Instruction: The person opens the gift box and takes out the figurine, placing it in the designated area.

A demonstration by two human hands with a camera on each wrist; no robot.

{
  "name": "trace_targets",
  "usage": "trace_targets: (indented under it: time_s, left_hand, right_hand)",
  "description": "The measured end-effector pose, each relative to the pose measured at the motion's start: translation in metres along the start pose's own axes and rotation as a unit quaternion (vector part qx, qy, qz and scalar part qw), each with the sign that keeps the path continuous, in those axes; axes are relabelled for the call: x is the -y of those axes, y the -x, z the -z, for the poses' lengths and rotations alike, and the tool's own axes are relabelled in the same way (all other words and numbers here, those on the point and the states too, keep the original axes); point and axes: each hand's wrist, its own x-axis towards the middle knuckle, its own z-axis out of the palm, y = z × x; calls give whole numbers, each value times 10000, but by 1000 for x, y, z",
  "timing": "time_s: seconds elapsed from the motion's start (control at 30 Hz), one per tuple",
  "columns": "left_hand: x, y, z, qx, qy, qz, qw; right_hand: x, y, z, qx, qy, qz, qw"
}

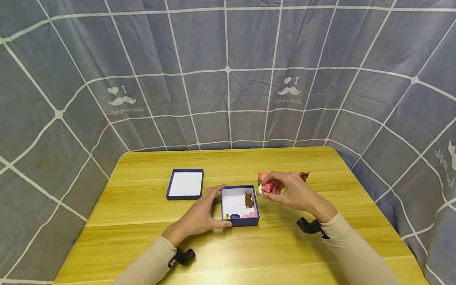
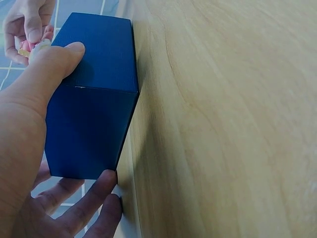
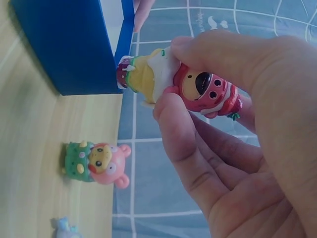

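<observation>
Where the inspection begins, at the left, a lid (image 1: 185, 183) lies on the bench (image 1: 142, 241), white lining upward, apart from the blue box (image 1: 246, 222). The left hand (image 1: 203, 216) grips the box at its left end, thumb on the near wall, fingers round toward the far side. Inside, along the near wall, are a yellow piece (image 1: 227, 216), a blue piece (image 1: 235, 216) and a pink piece (image 1: 249, 215), too small to identify; a brown figurine (image 1: 249, 200) lies by the right wall.

Just right of the box, the right hand (image 1: 290, 190) holds a red-hooded figurine (image 3: 161, 69), thumb and forefinger clamped on it, the other fingers off it. It is tilted, its base toward the box; contact with the rim cannot be confirmed.

The step in hand appears to be placing it inside. Good practice: hold the box steady, raise the base clear of the right wall, pass over the brown figurine, and release only once it rests on the bare white floor.

Behind the right hand stands a pink-and-green figurine (image 3: 99, 161); farther right, a reddish-brown figurine (image 1: 304, 176) is partly hidden.
</observation>
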Motion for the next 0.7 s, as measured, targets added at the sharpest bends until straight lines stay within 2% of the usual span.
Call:
trace_targets:
  time_s: [0.3,0.7]
  left_hand:
    - [2,0,-2,-14,-73,10,10000]
    - [0,-1,-1,-16,-56,46,10000]
  right_hand:
    - [-5,4,1,58,104,-189,9998]
    - [-13,7,-1,103,215,-114,9996]
